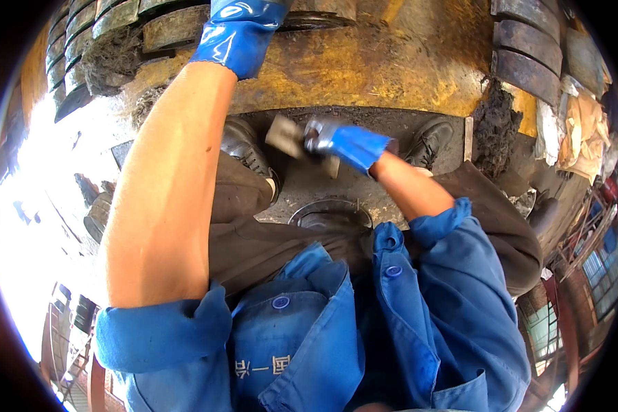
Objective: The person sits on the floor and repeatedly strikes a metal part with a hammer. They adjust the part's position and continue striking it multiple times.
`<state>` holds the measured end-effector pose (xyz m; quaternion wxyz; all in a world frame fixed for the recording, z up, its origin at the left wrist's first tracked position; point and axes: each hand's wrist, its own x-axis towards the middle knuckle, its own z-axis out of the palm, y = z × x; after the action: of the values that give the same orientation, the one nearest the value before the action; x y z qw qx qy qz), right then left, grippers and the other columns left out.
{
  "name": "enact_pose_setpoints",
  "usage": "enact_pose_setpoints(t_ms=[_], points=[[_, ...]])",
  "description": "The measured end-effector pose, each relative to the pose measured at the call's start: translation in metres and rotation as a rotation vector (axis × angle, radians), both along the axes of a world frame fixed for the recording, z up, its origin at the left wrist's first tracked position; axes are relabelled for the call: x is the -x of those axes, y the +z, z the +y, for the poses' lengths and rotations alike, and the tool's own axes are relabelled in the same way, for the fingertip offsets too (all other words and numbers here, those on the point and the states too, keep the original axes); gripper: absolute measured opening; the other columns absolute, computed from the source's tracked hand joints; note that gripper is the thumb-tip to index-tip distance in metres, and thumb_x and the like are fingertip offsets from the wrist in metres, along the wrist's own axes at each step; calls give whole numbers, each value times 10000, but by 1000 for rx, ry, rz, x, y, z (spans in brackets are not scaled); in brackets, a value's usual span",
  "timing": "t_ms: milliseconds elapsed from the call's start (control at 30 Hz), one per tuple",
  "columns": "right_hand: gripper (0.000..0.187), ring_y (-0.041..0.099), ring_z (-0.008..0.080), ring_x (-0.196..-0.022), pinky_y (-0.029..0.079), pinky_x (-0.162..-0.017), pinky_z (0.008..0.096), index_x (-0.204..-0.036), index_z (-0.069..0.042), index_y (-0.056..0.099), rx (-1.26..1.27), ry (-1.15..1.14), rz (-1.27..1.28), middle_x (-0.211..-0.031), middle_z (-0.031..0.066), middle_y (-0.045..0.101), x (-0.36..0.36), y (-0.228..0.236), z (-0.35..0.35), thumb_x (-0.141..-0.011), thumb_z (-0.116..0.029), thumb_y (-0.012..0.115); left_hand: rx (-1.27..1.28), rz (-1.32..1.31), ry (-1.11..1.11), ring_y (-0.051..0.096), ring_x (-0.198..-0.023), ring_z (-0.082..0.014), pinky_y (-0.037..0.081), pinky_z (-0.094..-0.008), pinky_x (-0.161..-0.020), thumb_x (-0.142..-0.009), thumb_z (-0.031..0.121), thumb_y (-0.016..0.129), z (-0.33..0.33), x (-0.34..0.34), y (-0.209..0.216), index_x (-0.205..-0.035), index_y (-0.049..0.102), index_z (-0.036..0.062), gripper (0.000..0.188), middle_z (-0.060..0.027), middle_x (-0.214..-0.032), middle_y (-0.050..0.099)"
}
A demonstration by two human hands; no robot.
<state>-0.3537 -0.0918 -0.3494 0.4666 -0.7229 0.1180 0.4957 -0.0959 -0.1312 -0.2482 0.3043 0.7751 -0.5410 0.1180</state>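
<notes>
My left hand (242, 31), in a shiny blue rubber glove, reaches forward over the yellow, grease-stained surface (391, 75). Its fingers lie beyond the top edge of the picture, so their grip is hidden. Between my shoes, just short of that surface's curved near edge, is my right hand (333, 139), also gloved in blue. It is closed on a tan, block-shaped thing (286, 136) that sticks out to the left. Motion blurs both the fingers and the block, and its exact kind cannot be made out.
Stacked dark curved metal segments (527, 48) stand at the far right, with more rust-brown ones (175, 31) at the far left. Dark fibrous clumps (496, 130) hang by the edge. Crumpled brown paper (584, 130) lies at right. A round dark object (331, 213) is between my legs.
</notes>
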Motion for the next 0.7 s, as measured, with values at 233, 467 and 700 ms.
enact_pose_setpoints(t_ms=[233,467,700], points=[[376,690,332,-935,520,-830,451,-1176,-158,684,-72,-182,-142,-1118,131,736,97,-40,31,-894,-398,624,45,-19,-26,676,-985,-436,545,-500,-903,-956,165,572,-3,2,9,-1114,694,0,259,-251,-1045,713],[244,629,172,-767,508,-683,385,-1060,-89,686,30,-517,-16,-834,66,680,101,-58,-68,-856,-218,726,29,15,-72,673,-1021,-441,537,-498,-937,-961,167,555,-11,7,-1,-1159,688,-11,297,-265,-1082,709],[371,730,347,-949,560,-774,503,-1171,-137,740,77,192,-233,-1092,151,754,84,0,-40,-841,-294,673,-23,-10,-37,668,-1036,-440,536,-492,-946,-961,154,551,7,1,14,-1168,685,-6,294,-261,-1098,708]])
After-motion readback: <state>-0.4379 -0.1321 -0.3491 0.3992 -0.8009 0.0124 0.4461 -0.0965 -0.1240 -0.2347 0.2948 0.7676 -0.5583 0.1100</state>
